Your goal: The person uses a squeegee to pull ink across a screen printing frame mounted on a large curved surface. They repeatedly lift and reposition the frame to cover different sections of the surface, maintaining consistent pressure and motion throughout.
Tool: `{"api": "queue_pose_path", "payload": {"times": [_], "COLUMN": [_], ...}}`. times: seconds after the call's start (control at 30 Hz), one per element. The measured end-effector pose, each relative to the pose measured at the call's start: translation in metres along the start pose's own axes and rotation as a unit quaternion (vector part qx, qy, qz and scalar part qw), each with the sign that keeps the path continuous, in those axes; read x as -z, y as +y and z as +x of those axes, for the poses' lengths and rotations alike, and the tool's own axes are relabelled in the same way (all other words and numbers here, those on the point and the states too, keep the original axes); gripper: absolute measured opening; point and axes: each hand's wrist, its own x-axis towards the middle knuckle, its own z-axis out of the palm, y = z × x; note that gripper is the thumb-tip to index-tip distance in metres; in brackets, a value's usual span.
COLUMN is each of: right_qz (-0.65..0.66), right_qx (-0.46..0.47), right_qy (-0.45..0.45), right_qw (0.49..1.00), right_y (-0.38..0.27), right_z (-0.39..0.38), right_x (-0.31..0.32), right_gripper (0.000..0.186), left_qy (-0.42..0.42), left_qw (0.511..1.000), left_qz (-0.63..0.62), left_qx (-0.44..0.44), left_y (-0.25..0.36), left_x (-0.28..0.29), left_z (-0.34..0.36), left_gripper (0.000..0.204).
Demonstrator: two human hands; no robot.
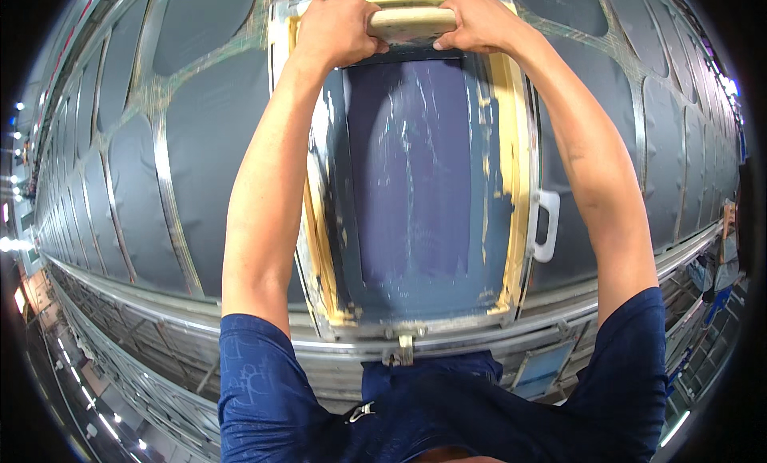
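At the far end of a framed printing screen [407, 167], my left hand [339, 31] and my right hand [471, 23] are wrapped around the two ends of a pale wooden-handled squeegee [411, 19]. The screen has a purple centre panel with pale streaks, a dark blue-grey border and yellow tape along its edges. A white plastic handle [545, 227] is fixed on its right side, and a small metal fitting [399, 351] sits at its near edge.
Long rows of dark panels [197, 183] with metal strips between them stretch away to both sides. A metal rail [160, 311] runs along the near edge, with a frame structure below it and a pale blue board [543, 363] lower right.
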Motion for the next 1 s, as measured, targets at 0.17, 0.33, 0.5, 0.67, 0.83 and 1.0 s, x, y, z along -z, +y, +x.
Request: {"api": "queue_pose_path", "payload": {"times": [0.17, 0.33, 0.5, 0.67, 0.83, 1.0], "right_qz": [0.09, 0.04, -0.013, 0.17, 0.11, 0.18], "right_qx": [-0.048, 0.024, 0.03, -0.087, -0.353, -0.364], "right_qy": [-0.081, -0.02, -0.038, 0.053, 0.332, 0.293], "right_qw": [0.991, 0.999, 0.999, 0.98, 0.868, 0.865], "right_y": [-0.055, -0.099, -0.141, -0.135, -0.009, 0.004], "right_z": [-0.101, -0.237, -0.336, -0.334, -0.295, -0.304], "right_x": [-0.029, -0.097, -0.134, -0.087, -0.119, -0.144], "right_gripper": [0.027, 0.023, 0.032, 0.05, 0.032, 0.026], "left_qy": [-0.058, -0.002, 0.055, 0.067, 0.043, 0.063], "left_qw": [0.991, 0.998, 0.994, 0.996, 0.998, 0.996], "left_qz": [-0.092, -0.052, -0.095, -0.054, -0.045, -0.065], "left_qx": [0.076, -0.019, -0.013, -0.003, 0.007, 0.009], "left_y": [0.068, 0.124, 0.185, 0.196, 0.199, 0.199], "left_x": [0.007, -0.031, -0.043, -0.034, -0.034, -0.043], "left_z": [-0.102, -0.243, -0.347, -0.362, -0.372, -0.376], "left_gripper": [0.035, 0.022, 0.017, 0.023, 0.016, 0.015]}}
